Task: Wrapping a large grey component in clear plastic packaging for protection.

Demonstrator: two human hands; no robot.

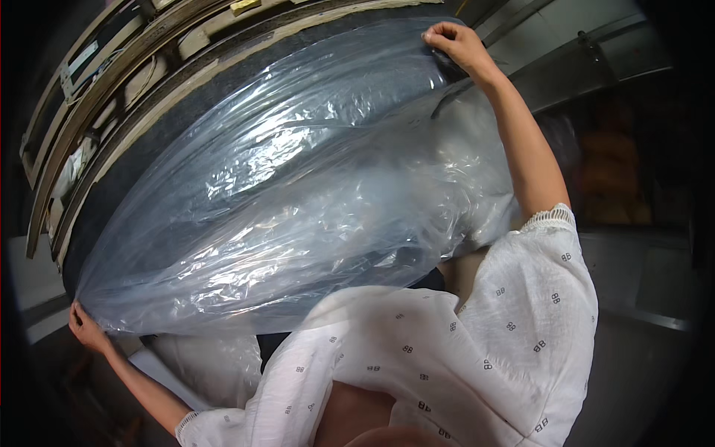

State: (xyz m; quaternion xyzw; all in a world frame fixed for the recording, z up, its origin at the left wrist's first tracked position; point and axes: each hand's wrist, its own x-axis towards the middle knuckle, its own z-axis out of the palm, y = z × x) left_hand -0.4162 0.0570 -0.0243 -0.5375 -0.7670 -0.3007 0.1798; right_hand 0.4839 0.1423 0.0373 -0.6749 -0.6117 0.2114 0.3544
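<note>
A large sheet of clear, crinkled plastic film (298, 171) is stretched across a dark table surface (112, 205) in front of me. My left hand (87, 328) is closed on its gathered near-left edge, and folds fan out from the fingers. With the arm reached out, my right hand (458, 49) pinches at the film's far-right corner; the bit between thumb and finger is too small to see clearly. The film's near part hangs over the table's near side, against my white sleeve and lap.
Beyond the table's far edge runs a wooden slatted rack (112, 97) with cables and a small yellow block (244, 7). More clear plastic (216, 365) hangs below at the near left. Metal panelling (551, 52) stands at the far right, with dim orange-brown bundles (611, 179) nearby.
</note>
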